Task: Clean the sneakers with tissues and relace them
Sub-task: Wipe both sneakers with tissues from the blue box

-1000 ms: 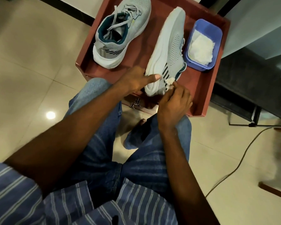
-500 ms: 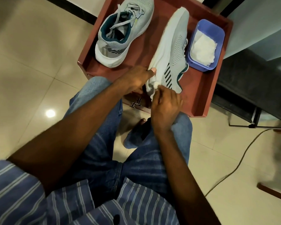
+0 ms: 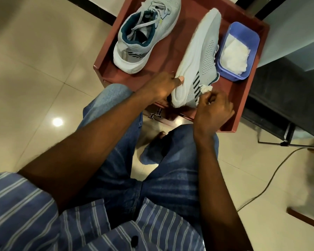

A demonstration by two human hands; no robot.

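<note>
Two sneakers (image 3: 147, 35) (image 3: 198, 58), one blue tub (image 3: 238, 51) of tissues at two o'clock, one tissue wad (image 3: 206, 89), two hands (image 3: 161, 87) (image 3: 213, 110).

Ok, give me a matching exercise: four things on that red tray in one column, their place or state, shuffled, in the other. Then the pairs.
Things:
1. left sneaker
2. right sneaker
3. blue tub
4. wad of tissue

States:
A. pinched by the right hand
B. tipped on its side, steadied by the left hand
C. holds white tissues, at the red tray's right edge
D. upright, laces loose

Pairs: 1-D, 2-B, 3-C, 4-A
</note>
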